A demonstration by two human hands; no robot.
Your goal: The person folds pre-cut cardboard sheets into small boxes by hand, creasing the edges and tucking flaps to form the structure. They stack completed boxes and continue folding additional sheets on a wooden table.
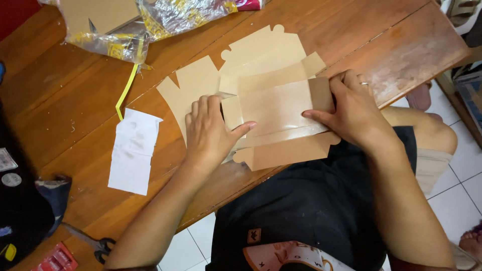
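A flat brown cardboard box blank (266,75) lies on the wooden table (75,100), partly folded up at its middle. My left hand (208,133) presses on its left side panel, thumb reaching into the folded centre. My right hand (351,108), with a ring on one finger, grips the right side flap and holds it upright, thumb inside the tray shape. The near flap (286,150) hangs over the table's front edge toward my lap.
A white paper slip (133,150) lies left of the blank, with a yellow strip (125,90) above it. A crinkled clear plastic bag with more cardboard (125,25) sits at the far left. Scissors (93,243) and a dark bag (25,206) rest near the lower left.
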